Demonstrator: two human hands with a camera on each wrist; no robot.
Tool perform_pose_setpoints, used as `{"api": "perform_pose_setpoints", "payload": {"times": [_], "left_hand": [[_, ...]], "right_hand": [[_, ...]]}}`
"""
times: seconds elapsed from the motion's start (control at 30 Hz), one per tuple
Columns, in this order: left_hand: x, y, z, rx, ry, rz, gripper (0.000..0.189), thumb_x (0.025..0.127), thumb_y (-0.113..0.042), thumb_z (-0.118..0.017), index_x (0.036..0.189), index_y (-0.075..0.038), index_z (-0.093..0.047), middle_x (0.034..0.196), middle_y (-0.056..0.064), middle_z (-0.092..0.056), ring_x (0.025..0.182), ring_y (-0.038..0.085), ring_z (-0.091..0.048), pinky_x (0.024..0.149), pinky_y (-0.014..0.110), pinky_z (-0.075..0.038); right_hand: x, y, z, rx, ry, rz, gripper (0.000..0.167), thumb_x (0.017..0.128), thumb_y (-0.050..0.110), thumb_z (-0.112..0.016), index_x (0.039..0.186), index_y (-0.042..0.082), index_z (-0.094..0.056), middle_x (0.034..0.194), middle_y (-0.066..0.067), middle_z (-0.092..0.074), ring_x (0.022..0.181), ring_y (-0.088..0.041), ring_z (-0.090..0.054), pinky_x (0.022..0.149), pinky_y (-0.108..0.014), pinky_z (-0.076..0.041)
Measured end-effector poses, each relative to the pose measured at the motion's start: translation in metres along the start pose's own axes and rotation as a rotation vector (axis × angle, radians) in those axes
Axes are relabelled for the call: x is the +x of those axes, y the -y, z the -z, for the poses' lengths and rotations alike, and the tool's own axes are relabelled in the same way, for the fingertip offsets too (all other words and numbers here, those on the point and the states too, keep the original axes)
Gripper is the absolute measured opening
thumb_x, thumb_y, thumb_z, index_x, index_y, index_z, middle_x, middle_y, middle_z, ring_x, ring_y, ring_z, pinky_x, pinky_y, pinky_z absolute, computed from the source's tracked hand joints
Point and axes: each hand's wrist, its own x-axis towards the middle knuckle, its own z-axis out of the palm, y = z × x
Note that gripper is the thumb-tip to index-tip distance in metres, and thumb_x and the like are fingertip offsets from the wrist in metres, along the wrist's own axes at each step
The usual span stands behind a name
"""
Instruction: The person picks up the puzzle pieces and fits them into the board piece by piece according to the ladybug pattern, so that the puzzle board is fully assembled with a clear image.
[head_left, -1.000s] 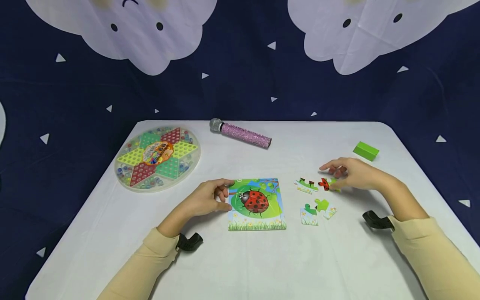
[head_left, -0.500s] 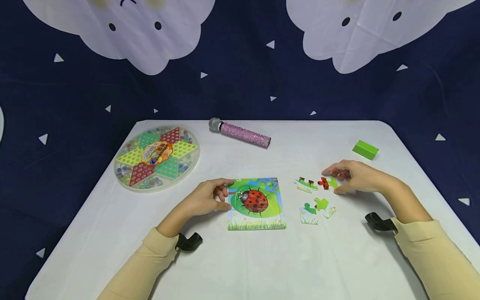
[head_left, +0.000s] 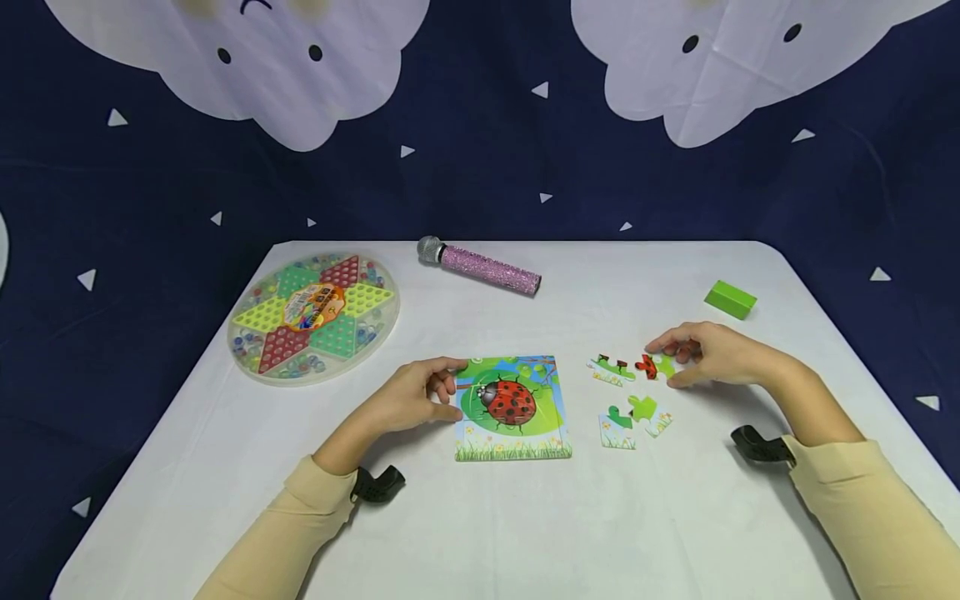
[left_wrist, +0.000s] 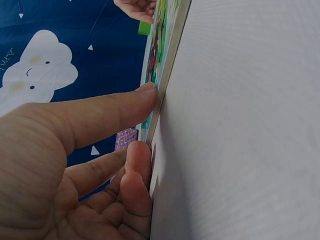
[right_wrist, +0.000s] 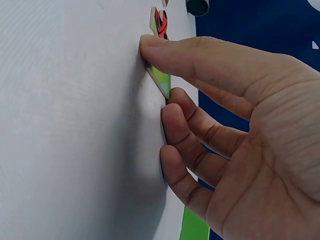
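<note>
Ladybug board (head_left: 510, 406) is lying mid-frame, relaxed left grip (head_left: 411, 398) touching it. Right grip (head_left: 716, 353) is straddling one puzzle piece (head_left: 663, 367), pinch unclear.

From my head camera, forward and down across the table (head_left: 495, 525), set back; from my wrist cameras, close, low along its surface; head and left wrist sharing the ladybug board (head_left: 513, 408)

Nothing can be read, tbh: the label (head_left: 314, 307) on the game board (head_left: 339, 335) by the table's (head_left: 525, 525) far left corner and the backdrop (left_wrist: 112, 75) lettering (left_wrist: 7, 57) are too tiny.
</note>
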Motion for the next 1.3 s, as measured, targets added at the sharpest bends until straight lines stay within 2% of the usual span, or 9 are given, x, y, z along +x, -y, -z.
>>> {"api": "perform_pose_setpoints", "payload": {"times": [0.2,0.43,0.53,0.83,1.03,1.3], "left_hand": [[0.0,-0.001,0.0,0.002,-0.004,-0.004,0.071,0.084,-0.007,-0.09,0.148,0.001,-0.06,0.101,0.007,-0.066,0.085,0.013,-0.06,0.071,0.024,-0.043],[0.0,0.0,0.0,-0.007,0.001,0.002,0.071,0.085,-0.007,-0.089,0.148,0.001,-0.06,0.101,0.007,-0.065,0.085,0.013,-0.06,0.071,0.024,-0.044],[0.001,0.002,-0.001,0.002,0.003,0.005,0.071,0.085,-0.007,-0.089,0.149,0.0,-0.06,0.1,0.006,-0.065,0.086,0.012,-0.06,0.072,0.023,-0.044],[0.002,0.003,-0.002,0.0,0.01,0.003,0.07,0.085,-0.008,-0.09,0.148,-0.001,-0.061,0.1,0.004,-0.065,0.085,0.012,-0.06,0.072,0.023,-0.044],[0.001,0.003,-0.001,0.002,0.003,-0.01,0.07,0.085,-0.007,-0.09,0.147,0.0,-0.061,0.1,0.006,-0.066,0.085,0.013,-0.059,0.072,0.024,-0.043],[0.0,0.002,-0.001,0.007,-0.004,-0.01,0.069,0.085,-0.008,-0.09,0.148,0.0,-0.061,0.1,0.006,-0.066,0.085,0.013,-0.059,0.072,0.024,-0.042]], "right_hand": [[0.0,0.001,0.001,-0.004,0.004,0.003,0.051,0.083,0.02,-0.093,0.13,0.011,-0.076,0.124,-0.003,-0.074,0.095,-0.011,-0.059,0.081,-0.024,-0.051],[0.0,0.001,-0.001,-0.029,-0.006,-0.004,0.044,0.082,0.02,-0.094,0.123,0.014,-0.079,0.098,0.002,-0.069,0.086,-0.009,-0.058,0.076,-0.023,-0.048],[0.0,-0.001,-0.003,-0.025,-0.009,-0.003,0.043,0.081,0.018,-0.093,0.121,0.014,-0.079,0.093,0.001,-0.066,0.083,-0.009,-0.058,0.074,-0.024,-0.048],[-0.003,-0.005,-0.006,0.027,-0.01,-0.005,0.042,0.082,0.017,-0.093,0.121,0.014,-0.079,0.092,-0.002,-0.064,0.078,-0.007,-0.057,0.072,-0.024,-0.047],[-0.001,-0.003,-0.005,0.017,-0.016,0.004,0.042,0.083,0.019,-0.093,0.122,0.014,-0.079,0.092,-0.001,-0.064,0.079,-0.007,-0.057,0.072,-0.024,-0.047],[0.004,0.015,-0.001,-0.018,-0.032,0.044,0.041,0.084,0.024,-0.093,0.122,0.02,-0.079,0.091,0.0,-0.063,0.08,-0.008,-0.056,0.071,-0.025,-0.047]]}}
